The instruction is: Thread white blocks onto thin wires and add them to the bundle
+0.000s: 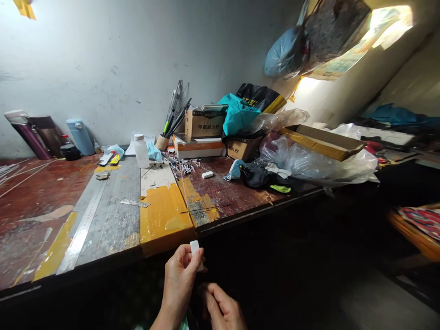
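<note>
My left hand (182, 272) is raised just in front of the bench edge, thumb and fingers closed on a small white block (194, 248) that looks like an eraser. The block stands roughly upright, its lower part covered by my thumb. Lower and to the right, my right hand (222, 307) is curled with the fingers drawn together. Whatever it may hold is hidden in the dark. A similar white block (207, 175) lies on the bench beside a scatter of small black-and-white pieces (185, 168).
A steel ruler (85, 220) is on the grey board (113, 220) at left, near a short metal strip (135, 202). Behind stand a white bottle (141, 153), a blue flask (80, 137) and cardboard boxes (205, 123). Plastic bags (309, 162) crowd the right.
</note>
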{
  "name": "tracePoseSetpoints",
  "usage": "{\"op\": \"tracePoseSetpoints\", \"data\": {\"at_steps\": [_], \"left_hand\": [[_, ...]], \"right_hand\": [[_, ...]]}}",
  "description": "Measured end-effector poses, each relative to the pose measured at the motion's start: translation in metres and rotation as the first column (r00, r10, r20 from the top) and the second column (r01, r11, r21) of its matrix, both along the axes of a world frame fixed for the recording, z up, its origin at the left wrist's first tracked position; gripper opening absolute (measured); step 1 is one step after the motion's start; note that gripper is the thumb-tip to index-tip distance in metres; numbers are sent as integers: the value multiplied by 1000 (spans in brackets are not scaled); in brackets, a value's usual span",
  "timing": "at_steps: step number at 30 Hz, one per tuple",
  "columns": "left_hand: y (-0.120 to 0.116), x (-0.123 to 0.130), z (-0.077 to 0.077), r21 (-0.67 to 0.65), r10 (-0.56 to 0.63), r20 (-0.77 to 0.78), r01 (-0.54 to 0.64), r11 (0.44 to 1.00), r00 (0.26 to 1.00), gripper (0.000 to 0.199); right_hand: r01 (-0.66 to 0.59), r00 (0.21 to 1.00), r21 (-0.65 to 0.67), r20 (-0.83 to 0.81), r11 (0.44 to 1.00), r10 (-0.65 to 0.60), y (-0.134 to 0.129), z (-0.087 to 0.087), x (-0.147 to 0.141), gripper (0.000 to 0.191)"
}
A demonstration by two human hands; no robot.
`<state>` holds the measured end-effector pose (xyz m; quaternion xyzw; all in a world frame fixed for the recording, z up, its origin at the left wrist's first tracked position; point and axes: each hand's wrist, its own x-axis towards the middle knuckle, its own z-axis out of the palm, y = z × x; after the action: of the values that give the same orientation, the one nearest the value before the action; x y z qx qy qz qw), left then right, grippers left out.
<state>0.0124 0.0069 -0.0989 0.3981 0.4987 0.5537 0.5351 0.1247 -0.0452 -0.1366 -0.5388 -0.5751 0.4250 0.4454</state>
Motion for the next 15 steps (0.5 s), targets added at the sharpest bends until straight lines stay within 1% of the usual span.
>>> {"op": "tracePoseSetpoints", "data": {"at_steps": [2,4,9,11,15], "left_hand": [[1,0,-3,-12,8,-16,-9,1000,1000,31],[2,-3,-5,-24,24,-39,-25,999,999,32],[7,-10,-2,-18,53,-91,-55,998,994,33],[8,-11,-1,-21,49,-98,-51,998,994,34],[7,-13,-2,-27,41,-117,-45,999,992,33]], "right_hand": [[-38,999,12,10,999,38,8,5,-2,53],[-52,999,-3,6,999,52,13,6,-6,50],[-17,998,-79,-63,997,12,16,7,-14,41],[-68,994,-124,-90,990,57,17,11,-13,41],[-223,963,-199,-197,954,184,19,21,-8,44]]}}
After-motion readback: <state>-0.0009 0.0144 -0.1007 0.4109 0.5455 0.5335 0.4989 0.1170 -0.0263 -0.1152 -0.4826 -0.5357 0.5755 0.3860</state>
